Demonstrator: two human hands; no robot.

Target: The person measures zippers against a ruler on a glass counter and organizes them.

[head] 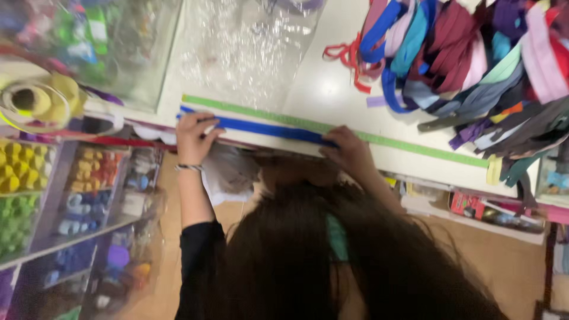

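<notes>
Hidden: dark hair covers lower frame; fingertips of both hands blurred.
L grip: left hand [194, 135] closed, pinching one end of blue strip [267, 130].
R grip: right hand [351, 152] presses strip's other end flat, fingers bent over it.
Strip: stretched between grips along green ruler [385, 141], at tabletop [332, 89] near edge.
Room: bare tabletop beyond strip; strap pile [474, 53] beyond R grip, plastic bag [243, 47] beyond L.

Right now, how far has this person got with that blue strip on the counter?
Already done: the blue strip lies flat along the green measuring tape on the white counter. In hand: the left hand pins one end, the right hand presses further along. Left: no cut or mark shows, and the pile of coloured strips sits apart.
</notes>
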